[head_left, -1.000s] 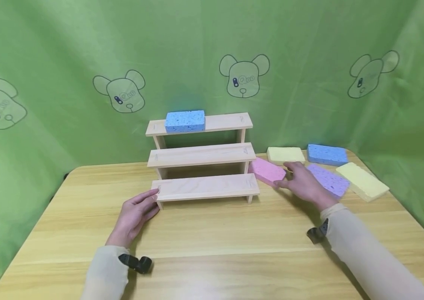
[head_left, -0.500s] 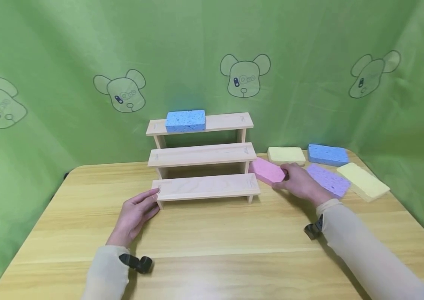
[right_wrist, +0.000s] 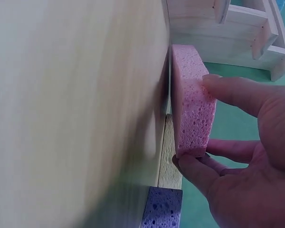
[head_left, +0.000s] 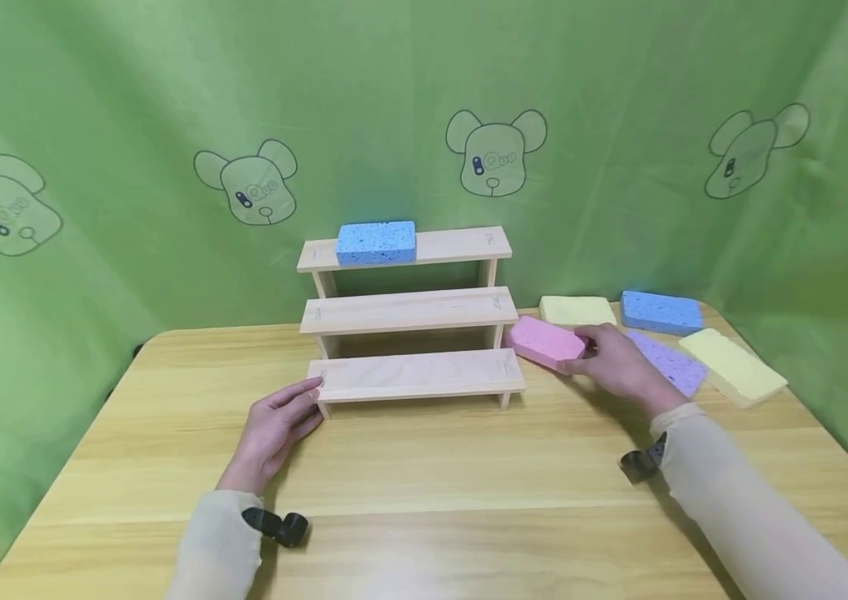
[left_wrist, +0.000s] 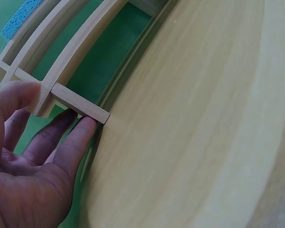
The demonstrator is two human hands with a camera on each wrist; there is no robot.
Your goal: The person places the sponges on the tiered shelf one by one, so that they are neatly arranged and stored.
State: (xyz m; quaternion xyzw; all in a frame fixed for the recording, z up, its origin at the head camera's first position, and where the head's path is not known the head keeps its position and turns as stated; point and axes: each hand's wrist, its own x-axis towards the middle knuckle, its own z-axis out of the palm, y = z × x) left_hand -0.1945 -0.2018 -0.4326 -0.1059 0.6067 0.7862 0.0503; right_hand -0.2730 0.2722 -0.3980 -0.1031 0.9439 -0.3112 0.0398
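In the head view, my left hand (head_left: pixel 278 429) holds the left end of the lowest step of a three-step wooden display stand (head_left: pixel 416 377). Its thumb lies at the step's edge, and the left wrist view shows fingertips against the stand's leg (left_wrist: pixel 80 102). To the right of the stand, my right hand (head_left: pixel 619 362) pinches a pink sponge (head_left: pixel 544 342) by its right end, thumb on one edge and fingers on the opposite one. The right wrist view shows the pink sponge (right_wrist: pixel 194 104) on its side in that grip. A blue sponge (head_left: pixel 376 243) sits on the top step.
Beyond the right hand lie a purple sponge (head_left: pixel 669 363), two pale yellow sponges (head_left: pixel 577 310) and another blue sponge (head_left: pixel 661 312) on the wooden table (head_left: pixel 424 492). A green curtain (head_left: pixel 363 100) with printed bear heads hangs behind.
My right hand's fingers have come onto the pink sponge's end and grip it. The sponge has shifted slightly right, away from the stand. The left hand stays at the lowest step.
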